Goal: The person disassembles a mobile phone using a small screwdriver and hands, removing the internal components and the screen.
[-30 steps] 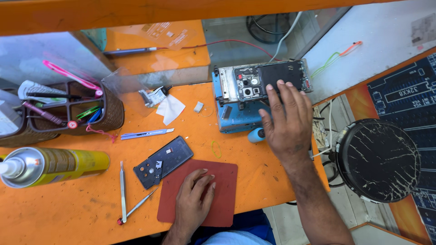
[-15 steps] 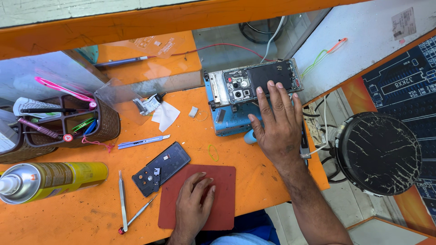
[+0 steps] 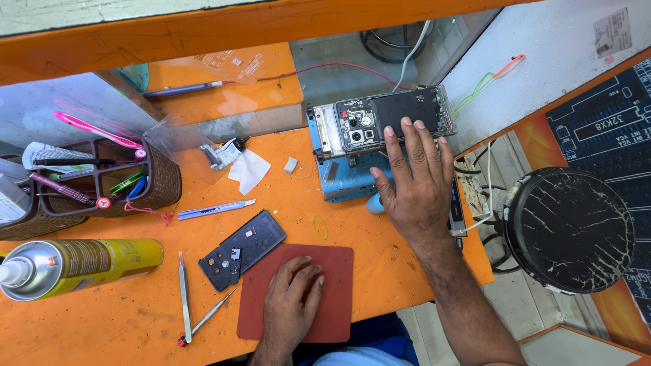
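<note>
An opened phone (image 3: 380, 122) with bare circuitry lies on a blue heating fixture (image 3: 342, 179) at the back of the orange bench (image 3: 102, 325). My right hand (image 3: 413, 183) rests flat over the fixture, its fingertips touching the phone's dark half, holding nothing. My left hand (image 3: 291, 305) lies palm down on a dark red mat (image 3: 339, 285) at the bench's front edge, fingers loosely together, empty. Just left of the mat lies a black phone back cover (image 3: 243, 249).
Tweezers (image 3: 183, 288) and a small screwdriver (image 3: 207, 316) lie left of the mat. A yellow spray can (image 3: 81, 264) lies on its side at far left. A woven tool basket (image 3: 95, 186), a blue craft knife (image 3: 213, 210), and a black stool (image 3: 569, 227) are nearby.
My right hand has slid up the fixture so its fingers now touch the phone. My left hand stays on the red mat.
</note>
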